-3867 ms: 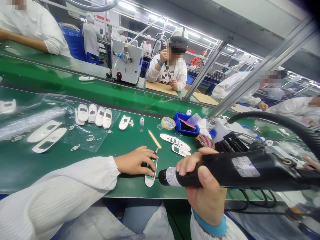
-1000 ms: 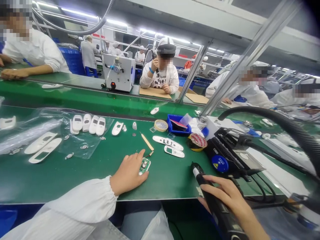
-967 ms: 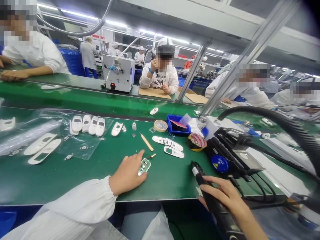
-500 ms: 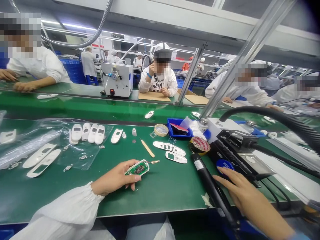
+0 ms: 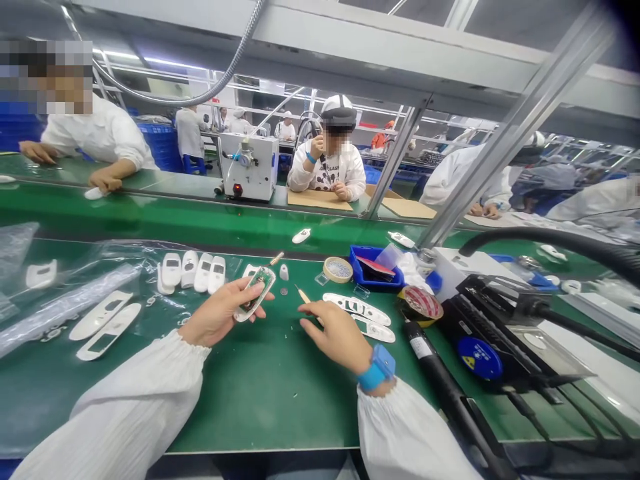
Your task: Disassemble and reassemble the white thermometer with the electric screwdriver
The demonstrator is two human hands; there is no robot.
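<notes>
My left hand (image 5: pixel 217 319) is closed on a white housing half with a green circuit board (image 5: pixel 255 295) in it, held tilted above the green table (image 5: pixel 260 387). My right hand (image 5: pixel 339 335), with a blue wristband, rests on the table to its right. Its thumb and forefinger pinch a thin wooden stick (image 5: pixel 301 293), whose tip shows past the forefinger. The black electric screwdriver (image 5: pixel 434 373) lies on the table right of that hand, untouched.
Two white front shells (image 5: pixel 357 308) lie beyond my right hand, near a tape roll (image 5: pixel 423 301), a blue tray (image 5: pixel 375 267) and a black device (image 5: pixel 495 327). A row of white housings (image 5: pixel 193 270) sits on plastic bags at left. Other people work across the conveyor (image 5: pixel 200 220).
My right hand let go of the screwdriver, which now lies on the table, and moved left to the wooden stick. My left hand lifted the board and housing off the table.
</notes>
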